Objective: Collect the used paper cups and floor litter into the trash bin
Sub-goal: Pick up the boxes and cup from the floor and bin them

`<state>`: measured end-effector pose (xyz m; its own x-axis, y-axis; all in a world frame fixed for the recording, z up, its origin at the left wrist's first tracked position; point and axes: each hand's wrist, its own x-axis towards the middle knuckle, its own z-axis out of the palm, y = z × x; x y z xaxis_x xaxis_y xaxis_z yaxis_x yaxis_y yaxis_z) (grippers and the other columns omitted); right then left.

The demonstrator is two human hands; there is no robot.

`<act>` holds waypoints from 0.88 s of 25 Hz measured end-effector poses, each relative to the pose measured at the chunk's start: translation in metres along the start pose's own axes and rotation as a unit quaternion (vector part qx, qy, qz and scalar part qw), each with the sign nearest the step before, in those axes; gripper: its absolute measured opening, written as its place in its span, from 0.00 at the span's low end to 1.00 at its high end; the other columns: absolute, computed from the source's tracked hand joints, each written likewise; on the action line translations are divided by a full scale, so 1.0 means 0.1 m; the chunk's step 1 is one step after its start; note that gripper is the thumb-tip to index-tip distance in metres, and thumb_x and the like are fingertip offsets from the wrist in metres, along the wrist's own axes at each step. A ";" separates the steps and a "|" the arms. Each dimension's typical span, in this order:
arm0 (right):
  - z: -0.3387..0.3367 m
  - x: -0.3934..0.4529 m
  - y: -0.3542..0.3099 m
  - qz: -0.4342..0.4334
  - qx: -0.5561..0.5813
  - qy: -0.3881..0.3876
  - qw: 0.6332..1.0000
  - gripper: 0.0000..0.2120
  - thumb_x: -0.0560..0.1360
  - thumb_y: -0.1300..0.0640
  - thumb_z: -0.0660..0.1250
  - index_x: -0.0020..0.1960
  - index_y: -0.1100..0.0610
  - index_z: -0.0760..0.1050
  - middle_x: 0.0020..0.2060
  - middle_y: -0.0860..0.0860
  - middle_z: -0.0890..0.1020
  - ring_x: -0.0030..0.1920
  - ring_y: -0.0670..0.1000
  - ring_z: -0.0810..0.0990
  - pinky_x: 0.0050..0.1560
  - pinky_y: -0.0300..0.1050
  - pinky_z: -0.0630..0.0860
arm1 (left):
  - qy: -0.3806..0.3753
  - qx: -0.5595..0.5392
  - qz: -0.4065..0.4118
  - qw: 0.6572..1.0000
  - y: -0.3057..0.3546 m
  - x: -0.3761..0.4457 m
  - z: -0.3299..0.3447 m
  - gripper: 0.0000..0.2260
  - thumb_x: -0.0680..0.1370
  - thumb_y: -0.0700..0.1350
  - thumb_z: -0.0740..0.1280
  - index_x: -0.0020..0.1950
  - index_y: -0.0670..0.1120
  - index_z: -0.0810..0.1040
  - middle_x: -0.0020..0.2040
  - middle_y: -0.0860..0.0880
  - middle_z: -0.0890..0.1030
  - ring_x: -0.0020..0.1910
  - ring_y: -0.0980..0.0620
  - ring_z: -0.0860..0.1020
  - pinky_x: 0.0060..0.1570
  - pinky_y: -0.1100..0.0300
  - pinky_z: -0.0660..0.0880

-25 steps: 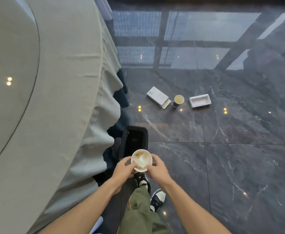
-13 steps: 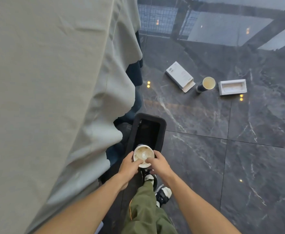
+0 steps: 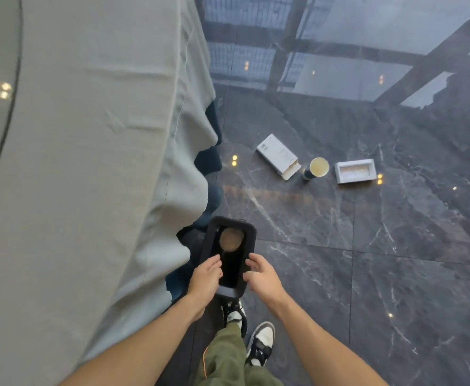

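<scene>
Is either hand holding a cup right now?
No, the left hand and right hand are empty above the trash bin, and a cup sits inside it.

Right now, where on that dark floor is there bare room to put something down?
The widest bare stretch is the dark floor right of the trash bin, below the litter row. It is crowded there: white box, paper cup and white tray. Left of the bin, the tablecloth hangs close.
</scene>
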<state>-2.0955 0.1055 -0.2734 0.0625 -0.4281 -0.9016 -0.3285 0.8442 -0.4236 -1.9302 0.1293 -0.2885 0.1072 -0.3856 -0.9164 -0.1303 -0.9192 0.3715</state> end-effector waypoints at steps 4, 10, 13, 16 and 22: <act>-0.60 -0.50 -0.43 -0.056 -0.047 0.038 0.997 0.29 0.78 0.63 0.65 0.78 0.54 0.67 0.76 0.52 0.71 0.76 0.51 0.69 0.73 0.48 0.69 | 0.010 0.075 0.066 0.995 0.64 -0.41 0.18 0.23 0.86 0.42 0.64 0.81 0.48 0.69 0.79 0.46 0.73 0.77 0.48 0.72 0.76 0.52 0.68; -1.72 -1.26 -0.73 -0.106 -0.195 0.096 0.970 0.34 0.76 0.48 0.65 0.81 0.49 0.63 0.81 0.49 0.65 0.80 0.53 0.63 0.77 0.54 0.63 | -0.005 0.235 0.170 0.957 1.51 -1.26 0.78 0.31 0.83 0.53 0.67 0.85 0.51 0.63 0.84 0.50 0.65 0.82 0.48 0.65 0.78 0.53 0.62; -2.25 -1.53 -0.78 -0.101 -0.289 0.115 0.945 0.37 0.76 0.45 0.65 0.82 0.45 0.58 0.84 0.52 0.55 0.83 0.59 0.52 0.79 0.63 0.56 | 0.012 0.326 0.211 0.922 1.79 -1.59 1.10 0.34 0.82 0.58 0.68 0.85 0.51 0.60 0.85 0.49 0.61 0.84 0.47 0.61 0.82 0.48 0.60; -2.86 -1.76 -0.81 -0.114 -0.346 0.117 0.924 0.38 0.76 0.43 0.64 0.83 0.43 0.54 0.85 0.53 0.49 0.84 0.61 0.45 0.80 0.66 0.50 | 0.054 0.369 0.234 0.898 2.09 -2.00 1.57 0.36 0.81 0.61 0.67 0.85 0.52 0.59 0.86 0.46 0.59 0.85 0.44 0.59 0.81 0.43 0.59; -3.83 -1.98 -0.88 -0.155 -0.393 0.153 0.893 0.39 0.75 0.40 0.66 0.82 0.42 0.54 0.84 0.53 0.50 0.83 0.61 0.47 0.78 0.68 0.50 | 0.100 0.416 0.270 0.863 2.55 -2.35 2.32 0.38 0.79 0.65 0.66 0.85 0.55 0.57 0.86 0.45 0.57 0.85 0.42 0.57 0.80 0.43 0.58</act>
<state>-2.4398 -0.0070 -0.0241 0.0445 -0.7709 -0.6354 -0.9079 0.2341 -0.3476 -2.2175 0.0043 -0.0130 -0.0341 -0.8220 -0.5685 -0.8674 -0.2582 0.4254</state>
